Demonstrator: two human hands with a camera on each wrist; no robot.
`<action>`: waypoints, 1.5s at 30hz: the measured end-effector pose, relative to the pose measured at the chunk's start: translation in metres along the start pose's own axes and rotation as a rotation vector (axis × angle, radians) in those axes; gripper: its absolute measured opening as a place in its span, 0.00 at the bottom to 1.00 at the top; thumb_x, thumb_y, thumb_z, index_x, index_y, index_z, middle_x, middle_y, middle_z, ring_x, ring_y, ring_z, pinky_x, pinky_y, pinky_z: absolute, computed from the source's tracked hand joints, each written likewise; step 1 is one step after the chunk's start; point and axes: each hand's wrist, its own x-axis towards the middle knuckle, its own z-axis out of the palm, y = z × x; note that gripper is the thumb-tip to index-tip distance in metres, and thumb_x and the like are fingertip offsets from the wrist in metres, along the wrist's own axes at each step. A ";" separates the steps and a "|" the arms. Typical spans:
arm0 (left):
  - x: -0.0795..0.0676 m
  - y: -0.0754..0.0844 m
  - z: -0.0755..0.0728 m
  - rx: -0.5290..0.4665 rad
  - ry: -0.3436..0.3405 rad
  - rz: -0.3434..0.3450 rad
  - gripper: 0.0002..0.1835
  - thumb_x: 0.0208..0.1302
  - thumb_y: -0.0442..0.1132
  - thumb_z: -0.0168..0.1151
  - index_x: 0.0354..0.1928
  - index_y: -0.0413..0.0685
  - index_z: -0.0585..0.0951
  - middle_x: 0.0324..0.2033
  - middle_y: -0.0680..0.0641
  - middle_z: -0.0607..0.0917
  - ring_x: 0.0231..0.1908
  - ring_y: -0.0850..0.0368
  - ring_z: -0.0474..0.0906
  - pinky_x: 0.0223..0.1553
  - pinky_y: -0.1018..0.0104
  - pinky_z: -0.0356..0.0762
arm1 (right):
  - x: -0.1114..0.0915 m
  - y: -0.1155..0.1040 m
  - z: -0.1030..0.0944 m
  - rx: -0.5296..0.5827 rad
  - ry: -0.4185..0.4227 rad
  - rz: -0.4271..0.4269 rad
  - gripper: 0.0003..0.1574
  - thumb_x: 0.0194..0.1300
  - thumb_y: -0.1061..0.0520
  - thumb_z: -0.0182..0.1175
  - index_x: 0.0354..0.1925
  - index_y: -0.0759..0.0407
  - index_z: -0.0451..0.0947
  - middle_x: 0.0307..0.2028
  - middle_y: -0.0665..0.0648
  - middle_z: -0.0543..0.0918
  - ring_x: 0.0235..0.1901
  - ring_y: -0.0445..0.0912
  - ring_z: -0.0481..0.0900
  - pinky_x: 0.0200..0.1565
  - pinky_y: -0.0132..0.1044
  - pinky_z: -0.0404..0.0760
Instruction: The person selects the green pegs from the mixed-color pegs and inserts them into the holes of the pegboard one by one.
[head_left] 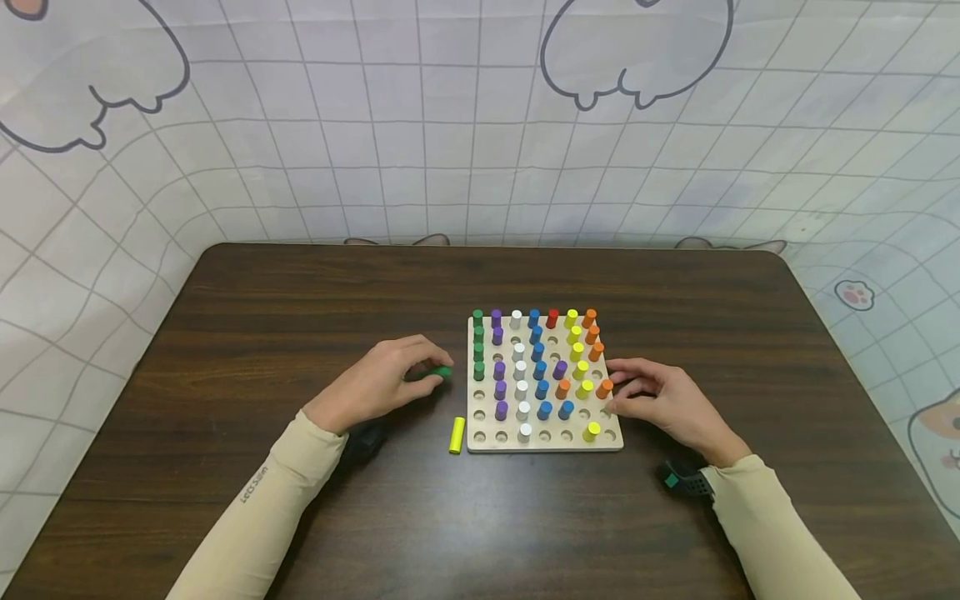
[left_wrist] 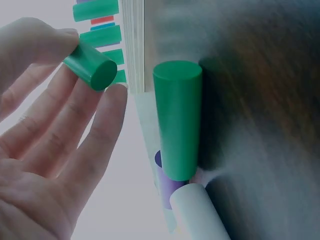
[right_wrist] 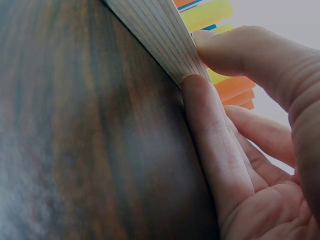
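Observation:
My left hand (head_left: 386, 382) pinches a green peg (head_left: 442, 372) between thumb and fingers, just left of the wooden pegboard (head_left: 472, 445). In the left wrist view this peg (left_wrist: 91, 66) points its round end at the camera. Another green peg (left_wrist: 177, 125), a purple peg (left_wrist: 172, 192) and a white peg (left_wrist: 197, 212) show on the table there; in the head view the left hand and arm hide them. My right hand (head_left: 671, 404) grips the board's right edge, thumb at the top and a fingertip against the layered side (right_wrist: 160, 45).
A yellow peg (head_left: 457, 435) lies on the dark table (head_left: 480, 533) beside the board's left edge. Upright pegs in green, purple, white, blue, red, yellow and orange fill many holes; several holes are bare, mostly toward the near side. A grid-patterned cloth (head_left: 450, 142) hangs behind the table.

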 end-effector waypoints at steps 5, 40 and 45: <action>0.000 0.001 0.000 -0.020 0.007 0.013 0.12 0.68 0.37 0.69 0.52 0.50 0.86 0.48 0.53 0.89 0.44 0.60 0.85 0.49 0.60 0.88 | 0.000 0.000 0.000 0.021 -0.008 -0.006 0.39 0.64 0.49 0.73 0.69 0.56 0.73 0.54 0.60 0.86 0.43 0.37 0.87 0.45 0.27 0.85; 0.005 0.009 0.012 -0.198 0.065 0.046 0.12 0.62 0.34 0.75 0.46 0.50 0.85 0.43 0.54 0.88 0.42 0.62 0.87 0.49 0.67 0.88 | -0.001 0.002 -0.003 0.015 -0.003 0.002 0.40 0.64 0.48 0.74 0.70 0.55 0.73 0.54 0.60 0.86 0.43 0.37 0.87 0.46 0.27 0.85; 0.006 0.011 0.016 -0.203 0.064 0.035 0.13 0.62 0.34 0.75 0.47 0.47 0.85 0.44 0.51 0.89 0.43 0.60 0.87 0.50 0.63 0.89 | 0.001 0.003 0.000 0.017 -0.001 0.003 0.39 0.64 0.47 0.74 0.69 0.55 0.74 0.55 0.59 0.85 0.43 0.38 0.87 0.46 0.27 0.85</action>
